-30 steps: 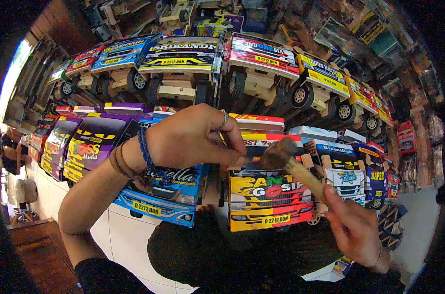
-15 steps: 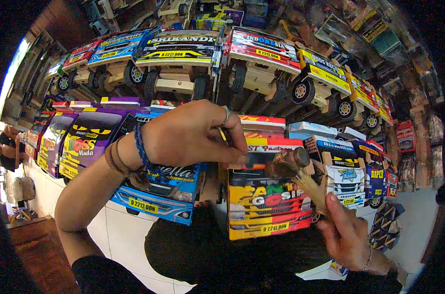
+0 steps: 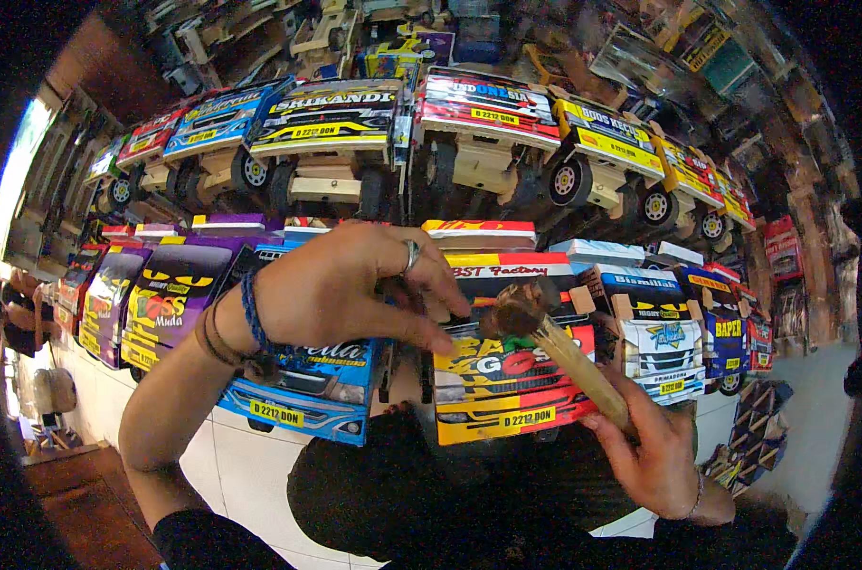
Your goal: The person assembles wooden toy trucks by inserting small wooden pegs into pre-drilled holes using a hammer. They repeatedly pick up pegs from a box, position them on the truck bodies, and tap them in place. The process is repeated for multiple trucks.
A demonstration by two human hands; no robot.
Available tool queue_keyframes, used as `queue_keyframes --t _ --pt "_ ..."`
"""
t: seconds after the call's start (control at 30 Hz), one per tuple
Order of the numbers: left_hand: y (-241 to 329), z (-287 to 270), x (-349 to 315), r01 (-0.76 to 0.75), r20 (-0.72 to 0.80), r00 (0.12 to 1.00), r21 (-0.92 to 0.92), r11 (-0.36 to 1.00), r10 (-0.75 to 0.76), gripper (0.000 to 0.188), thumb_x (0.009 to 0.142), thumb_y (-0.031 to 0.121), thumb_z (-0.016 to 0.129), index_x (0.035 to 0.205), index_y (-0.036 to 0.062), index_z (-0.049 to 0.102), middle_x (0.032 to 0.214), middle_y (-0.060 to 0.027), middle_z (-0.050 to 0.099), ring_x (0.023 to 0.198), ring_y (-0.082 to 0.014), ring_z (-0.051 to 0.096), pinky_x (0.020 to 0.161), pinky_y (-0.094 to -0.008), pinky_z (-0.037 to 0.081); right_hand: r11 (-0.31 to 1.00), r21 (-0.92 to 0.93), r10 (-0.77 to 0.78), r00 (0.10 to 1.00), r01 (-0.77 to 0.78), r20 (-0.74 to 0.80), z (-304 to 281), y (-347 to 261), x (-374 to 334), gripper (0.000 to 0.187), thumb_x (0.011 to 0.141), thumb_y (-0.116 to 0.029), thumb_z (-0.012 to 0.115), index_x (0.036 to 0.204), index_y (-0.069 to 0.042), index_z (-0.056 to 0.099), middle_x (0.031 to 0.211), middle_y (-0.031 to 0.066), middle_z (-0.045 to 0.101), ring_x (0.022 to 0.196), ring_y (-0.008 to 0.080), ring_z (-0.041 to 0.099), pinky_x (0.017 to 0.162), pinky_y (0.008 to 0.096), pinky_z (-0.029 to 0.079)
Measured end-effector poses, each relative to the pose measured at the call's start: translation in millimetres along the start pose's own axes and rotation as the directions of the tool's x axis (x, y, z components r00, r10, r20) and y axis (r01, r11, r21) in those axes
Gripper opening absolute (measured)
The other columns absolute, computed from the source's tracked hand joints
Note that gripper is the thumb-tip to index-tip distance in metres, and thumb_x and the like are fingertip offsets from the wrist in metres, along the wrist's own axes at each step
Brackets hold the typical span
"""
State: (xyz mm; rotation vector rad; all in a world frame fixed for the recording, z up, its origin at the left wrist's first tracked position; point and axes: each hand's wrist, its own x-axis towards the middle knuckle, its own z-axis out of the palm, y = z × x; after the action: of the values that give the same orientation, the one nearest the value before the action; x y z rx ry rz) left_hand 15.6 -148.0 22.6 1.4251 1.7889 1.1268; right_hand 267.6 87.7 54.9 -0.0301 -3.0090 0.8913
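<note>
A toy truck (image 3: pixel 507 418) with a yellow and red front is directly before me. My left hand (image 3: pixel 350 285) reaches over its left edge, thumb and index finger apart beside the dark windscreen. Nothing can be made out between those fingertips. My right hand (image 3: pixel 649 442) is closed around the wooden handle of a hammer (image 3: pixel 585 372). The hammer's dark, worn head is over the windscreen, right of my left fingertips. A small wooden piece (image 3: pixel 581 302) sticks out at the truck's right side. Under my left wrist is a blue toy truck (image 3: pixel 303 389), partly covered.
Purple toy trucks (image 3: pixel 170 304) stand to the left, a white-fronted one (image 3: pixel 661 347) to the right. Behind runs a raised row of trucks, among them a black and yellow one (image 3: pixel 326 119). Pale floor tiles (image 3: pixel 250 465) show below. Dark cloth covers my lap.
My left thumb and index finger have spread from a pinch at the windscreen and moved slightly left and down. The hammer has shifted left, its head nearer those fingers. The view has tilted slightly.
</note>
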Motion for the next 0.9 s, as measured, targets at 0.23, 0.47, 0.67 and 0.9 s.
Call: queue_keyframes --t 0.23,0.47,0.67,0.9 --pt "-0.3 -0.3 3.3 -0.118 0.0 0.993 0.027 0.993 0.118 0.019 0.08 0.012 0.079 0.099 0.0074 0.076 0.096 -0.0082 0.069 0.091 -0.0217 0.068 0.079 -0.0326 0.054 0.997 0.041 0.064 0.998 -0.063 -0.02 1.3 0.5 -3.3 0.046 0.089 -0.013 0.071 0.131 -0.003 0.055 0.099 0.0194 0.071 0.079 0.0293 0.073 0.065 0.0373 0.058" --pt "0.6 -1.1 1.9 -0.028 0.019 0.999 0.011 1.0 0.028 0.018 0.081 0.012 0.078 0.098 0.0076 0.076 0.099 -0.0072 0.069 0.093 -0.0199 0.067 0.081 -0.0306 0.053 0.995 0.08 0.07 0.996 -0.066 -0.05 3.7 0.6 -1.5 0.046 0.088 -0.013 0.072 0.13 -0.003 0.056 0.104 0.0191 0.071 0.083 0.0313 0.073 0.067 0.0372 0.059" --pt "-0.8 -0.4 2.9 -0.071 0.034 0.997 0.006 0.997 0.07 0.019 0.079 0.012 0.079 0.098 0.0084 0.077 0.099 -0.0069 0.07 0.092 -0.0199 0.068 0.08 -0.0305 0.054 0.99 0.09 0.111 0.994 -0.109 -0.022 2.0 1.2 -3.0 0.046 0.088 -0.014 0.072 0.13 -0.003 0.056 0.104 0.0186 0.071 0.085 0.0305 0.073 0.07 0.0367 0.059" --pt "4.0 1.5 0.9 -0.076 0.044 0.996 0.069 0.995 0.073 0.019 0.079 0.014 0.079 0.097 0.0096 0.078 0.097 -0.0069 0.069 0.089 -0.0205 0.068 0.077 -0.0306 0.054 0.994 0.071 0.085 0.996 -0.082 -0.033 2.1 0.0 0.4 0.05 0.087 -0.019 0.075 0.131 -0.003 0.056 0.101 0.0174 0.071 0.081 0.0295 0.073 0.067 0.0374 0.058"
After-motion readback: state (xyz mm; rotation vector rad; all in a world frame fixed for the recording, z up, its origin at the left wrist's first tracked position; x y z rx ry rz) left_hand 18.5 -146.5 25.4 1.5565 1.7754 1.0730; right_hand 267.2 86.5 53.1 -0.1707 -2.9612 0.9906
